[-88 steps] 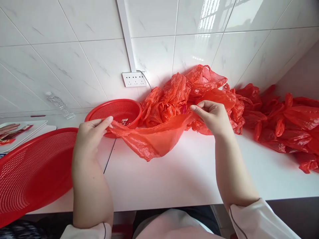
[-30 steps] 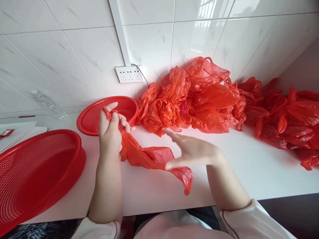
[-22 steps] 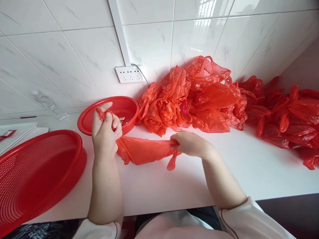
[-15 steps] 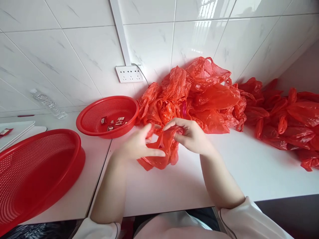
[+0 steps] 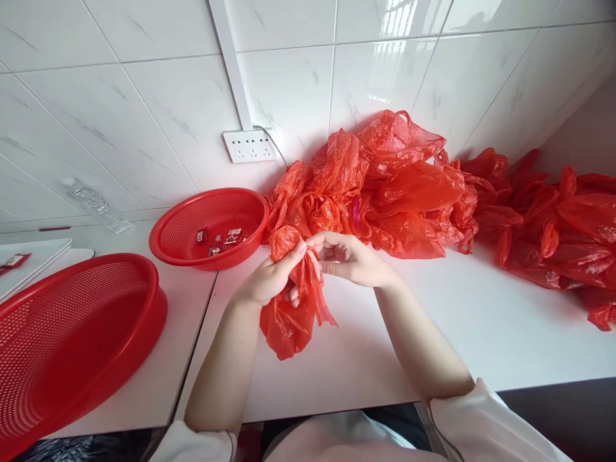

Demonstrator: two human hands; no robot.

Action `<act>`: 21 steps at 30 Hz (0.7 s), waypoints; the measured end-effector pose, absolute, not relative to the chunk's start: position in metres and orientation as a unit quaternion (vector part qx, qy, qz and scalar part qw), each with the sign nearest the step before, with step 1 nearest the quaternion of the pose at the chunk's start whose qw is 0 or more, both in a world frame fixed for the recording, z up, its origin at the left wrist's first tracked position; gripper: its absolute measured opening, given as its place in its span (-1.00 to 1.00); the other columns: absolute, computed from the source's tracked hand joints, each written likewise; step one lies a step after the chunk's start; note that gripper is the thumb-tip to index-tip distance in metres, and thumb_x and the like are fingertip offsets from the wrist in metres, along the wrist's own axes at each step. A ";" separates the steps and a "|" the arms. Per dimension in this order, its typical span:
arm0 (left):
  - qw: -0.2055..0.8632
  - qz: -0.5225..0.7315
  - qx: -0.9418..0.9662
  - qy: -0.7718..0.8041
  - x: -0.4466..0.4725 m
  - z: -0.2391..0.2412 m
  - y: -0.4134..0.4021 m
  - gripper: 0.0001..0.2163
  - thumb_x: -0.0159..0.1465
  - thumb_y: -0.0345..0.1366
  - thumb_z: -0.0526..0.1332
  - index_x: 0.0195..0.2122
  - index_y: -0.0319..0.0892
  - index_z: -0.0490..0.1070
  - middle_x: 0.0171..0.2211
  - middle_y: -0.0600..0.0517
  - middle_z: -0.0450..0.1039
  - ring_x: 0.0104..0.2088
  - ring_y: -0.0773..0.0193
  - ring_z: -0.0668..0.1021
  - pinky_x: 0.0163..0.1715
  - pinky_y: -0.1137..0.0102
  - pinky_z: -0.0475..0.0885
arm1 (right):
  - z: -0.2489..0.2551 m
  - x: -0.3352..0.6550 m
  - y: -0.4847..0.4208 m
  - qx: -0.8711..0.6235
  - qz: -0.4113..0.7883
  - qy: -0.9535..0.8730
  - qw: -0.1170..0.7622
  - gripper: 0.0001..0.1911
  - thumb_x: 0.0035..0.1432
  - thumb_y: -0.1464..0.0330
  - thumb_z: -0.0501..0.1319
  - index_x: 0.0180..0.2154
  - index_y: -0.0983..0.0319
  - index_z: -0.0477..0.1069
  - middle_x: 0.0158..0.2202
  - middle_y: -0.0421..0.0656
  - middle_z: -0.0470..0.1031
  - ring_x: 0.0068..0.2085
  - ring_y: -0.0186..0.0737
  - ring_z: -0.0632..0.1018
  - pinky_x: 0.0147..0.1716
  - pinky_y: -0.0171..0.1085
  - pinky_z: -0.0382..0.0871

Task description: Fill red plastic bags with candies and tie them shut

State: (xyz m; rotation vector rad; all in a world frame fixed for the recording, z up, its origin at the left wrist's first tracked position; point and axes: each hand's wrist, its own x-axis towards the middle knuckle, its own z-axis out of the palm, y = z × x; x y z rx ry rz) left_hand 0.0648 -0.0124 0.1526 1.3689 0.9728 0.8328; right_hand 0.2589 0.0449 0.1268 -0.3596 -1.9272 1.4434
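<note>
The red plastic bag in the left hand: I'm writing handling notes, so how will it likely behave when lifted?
Probably floppy: the red plastic bag sags in loose folds below the left hand. Likely very light, since its film looks thin. It should crumple easily, as it bunches in that hand.

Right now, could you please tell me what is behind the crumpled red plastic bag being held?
Behind the red bag, a heap of crinkled red plastic bags lies on the white table. Whatever the held bag covers cannot be seen.
</note>
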 end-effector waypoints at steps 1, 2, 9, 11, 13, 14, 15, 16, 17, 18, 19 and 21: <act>0.595 0.354 0.587 0.420 0.065 0.154 -0.013 -0.45 0.38 0.12 -0.01 -0.57 -0.19 0.38 -0.78 0.11 0.21 -0.77 0.42 0.30 -0.72 0.49 0.26 | 0.124 0.257 0.047 -0.138 0.568 -0.732 0.351 -0.73 0.21 0.33 0.31 -0.05 0.24 0.43 -0.22 -0.14 0.55 -0.23 -0.27 0.57 -0.22 -0.26 0.50; 0.596 0.344 0.585 0.430 0.065 0.156 -0.014 -0.43 0.37 0.12 -0.01 -0.62 -0.19 0.34 -0.80 0.10 0.20 -0.77 0.42 0.30 -0.72 0.49 0.25 | 0.121 0.255 0.049 -0.146 0.574 -0.721 0.361 -0.77 0.19 0.32 0.33 -0.13 0.25 0.44 -0.29 -0.17 0.54 -0.29 -0.31 0.56 -0.27 -0.29 0.48; 0.581 0.385 0.478 0.535 0.048 0.154 -0.003 -0.41 0.28 0.22 0.08 -0.59 -0.23 0.44 -0.80 0.06 0.27 -0.81 0.45 0.27 -0.75 0.51 0.18 | 0.127 0.277 0.054 -0.219 0.541 -0.728 0.359 -0.83 0.19 0.29 0.33 -0.32 0.28 0.47 -0.42 -0.18 0.52 -0.42 -0.36 0.51 -0.41 -0.35 0.40; 0.613 0.409 0.451 0.504 0.043 0.149 0.003 -0.45 0.27 0.21 0.11 -0.31 -0.24 0.57 -0.74 0.07 0.34 -0.77 0.44 0.32 -0.72 0.52 0.18 | 0.132 0.285 0.052 -0.216 0.508 -0.754 0.355 -0.84 0.18 0.30 0.33 -0.32 0.28 0.48 -0.39 -0.16 0.53 -0.39 -0.34 0.52 -0.40 -0.34 0.41; 0.646 0.418 0.435 0.467 0.042 0.146 0.007 -0.47 0.28 0.16 0.15 -0.08 -0.23 0.56 -0.70 0.07 0.37 -0.70 0.41 0.39 -0.66 0.53 0.23 | 0.138 0.288 0.047 -0.194 0.454 -0.796 0.351 -0.87 0.19 0.33 0.32 -0.31 0.27 0.49 -0.35 -0.15 0.53 -0.35 -0.32 0.53 -0.37 -0.32 0.43; 0.656 0.422 0.429 0.456 0.042 0.144 0.008 -0.48 0.28 0.14 0.17 -0.02 -0.22 0.54 -0.68 0.07 0.38 -0.67 0.39 0.41 -0.64 0.52 0.26 | 0.140 0.288 0.044 -0.176 0.423 -0.818 0.349 -0.90 0.20 0.35 0.30 -0.31 0.26 0.50 -0.34 -0.15 0.53 -0.34 -0.32 0.52 -0.35 -0.32 0.43; 0.658 0.428 0.427 0.449 0.043 0.143 0.008 -0.48 0.28 0.12 0.18 0.01 -0.23 0.53 -0.66 0.07 0.39 -0.64 0.38 0.43 -0.61 0.50 0.28 | 0.142 0.287 0.040 -0.153 0.395 -0.837 0.346 -0.93 0.22 0.38 0.29 -0.31 0.25 0.50 -0.33 -0.15 0.53 -0.33 -0.32 0.52 -0.34 -0.32 0.43; 0.655 0.436 0.428 0.445 0.043 0.142 0.007 -0.48 0.28 0.11 0.19 0.03 -0.23 0.53 -0.64 0.06 0.40 -0.62 0.36 0.43 -0.59 0.49 0.30 | 0.143 0.286 0.037 -0.133 0.371 -0.852 0.345 -0.94 0.23 0.40 0.27 -0.31 0.25 0.50 -0.33 -0.16 0.53 -0.33 -0.33 0.52 -0.33 -0.32 0.43; 0.650 0.441 0.431 0.443 0.044 0.142 0.006 -0.48 0.28 0.11 0.19 0.03 -0.24 0.53 -0.63 0.05 0.41 -0.61 0.35 0.43 -0.58 0.48 0.31 | 0.144 0.284 0.034 -0.118 0.354 -0.860 0.348 -0.94 0.23 0.42 0.26 -0.31 0.24 0.51 -0.33 -0.16 0.53 -0.32 -0.33 0.52 -0.32 -0.32 0.43; 0.645 0.443 0.436 0.445 0.045 0.142 0.004 -0.48 0.29 0.11 0.18 0.03 -0.24 0.53 -0.62 0.04 0.42 -0.60 0.34 0.44 -0.56 0.46 0.33 | 0.145 0.283 0.032 -0.109 0.343 -0.860 0.361 -0.93 0.24 0.43 0.25 -0.31 0.24 0.51 -0.33 -0.16 0.54 -0.31 -0.33 0.53 -0.31 -0.31 0.44; 0.639 0.444 0.441 0.447 0.045 0.142 0.003 -0.48 0.29 0.11 0.18 0.01 -0.25 0.54 -0.61 0.02 0.43 -0.59 0.32 0.45 -0.55 0.45 0.35 | 0.145 0.282 0.030 -0.104 0.341 -0.854 0.378 -0.94 0.24 0.44 0.25 -0.30 0.23 0.50 -0.32 -0.15 0.55 -0.30 -0.32 0.55 -0.30 -0.31 0.45; 0.636 0.446 0.447 0.444 0.046 0.144 0.000 -0.52 0.30 0.08 0.18 -0.05 -0.25 0.55 -0.58 0.00 0.45 -0.57 0.31 0.46 -0.52 0.43 0.37 | 0.145 0.280 0.027 -0.093 0.349 -0.844 0.396 -0.95 0.23 0.45 0.26 -0.29 0.23 0.50 -0.31 -0.14 0.56 -0.27 -0.30 0.57 -0.28 -0.30 0.46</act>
